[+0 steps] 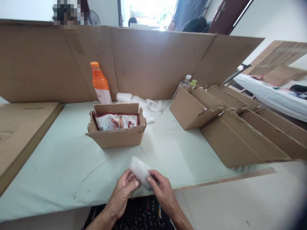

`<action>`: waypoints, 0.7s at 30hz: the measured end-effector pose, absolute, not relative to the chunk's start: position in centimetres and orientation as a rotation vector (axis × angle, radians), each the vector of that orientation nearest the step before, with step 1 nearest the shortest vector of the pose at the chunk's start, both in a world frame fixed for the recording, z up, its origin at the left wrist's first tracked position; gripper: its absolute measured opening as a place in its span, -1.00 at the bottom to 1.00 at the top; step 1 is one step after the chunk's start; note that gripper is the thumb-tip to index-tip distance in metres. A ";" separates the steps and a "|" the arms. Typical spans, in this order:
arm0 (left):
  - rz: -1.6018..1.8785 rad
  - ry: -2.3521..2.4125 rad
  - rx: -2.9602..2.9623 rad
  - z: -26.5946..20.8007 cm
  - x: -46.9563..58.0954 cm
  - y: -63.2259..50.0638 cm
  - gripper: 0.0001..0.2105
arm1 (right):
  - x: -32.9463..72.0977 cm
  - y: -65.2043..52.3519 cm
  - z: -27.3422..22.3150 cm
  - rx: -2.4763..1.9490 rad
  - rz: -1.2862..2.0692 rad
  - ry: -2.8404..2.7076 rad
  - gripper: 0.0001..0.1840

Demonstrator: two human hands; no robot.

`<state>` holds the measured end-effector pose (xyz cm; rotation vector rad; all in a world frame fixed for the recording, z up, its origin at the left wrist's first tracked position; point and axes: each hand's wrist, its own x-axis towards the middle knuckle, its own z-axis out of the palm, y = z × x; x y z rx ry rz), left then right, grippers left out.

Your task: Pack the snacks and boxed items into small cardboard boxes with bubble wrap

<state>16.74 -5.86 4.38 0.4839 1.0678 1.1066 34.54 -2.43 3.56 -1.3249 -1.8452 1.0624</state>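
Over the table's near edge, my left hand (124,189) pinches one side of a small, folded piece of white wrapping film (141,170); whether it is bubble wrap or thin foam I cannot make out. My right hand (162,187) grips the opposite side, thumb against it. The piece is tilted, its upper end pointing away to the left. Beyond my hands stands an uncovered cardboard box (121,138), with a red and white printed food packet (116,122) inside it. Behind that box lie several rolls and loose pieces of white wrap (154,106).
An orange bottle (100,83) stands behind the box, against an upright cardboard screen (158,64). Cardboard boxes (240,140) line the right side, with a clear bottle (185,82) behind them. A flat carton (26,127) lies left. People show beyond the screen.
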 end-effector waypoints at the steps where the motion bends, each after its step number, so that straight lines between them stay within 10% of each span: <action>1: 1.115 0.991 0.403 4.6 17.2 -5.9 -0.56 | 34.6 -2.8 3.6 -1.294 1.125 -1.853 -0.72; 7: 1.184 0.941 0.442 4.2 19.1 -5.5 -0.63 | 35.5 -3.2 3.0 -1.262 0.748 -1.880 -0.42; 11: 1.203 1.040 0.772 3.6 17.7 -5.2 -0.65 | 35.4 -1.2 5.0 -0.949 0.768 -2.047 -0.77; 21: 1.684 2.093 2.140 13.2 4.4 1.3 -0.39 | 28.6 15.4 25.6 -0.727 -0.142 -2.518 -0.82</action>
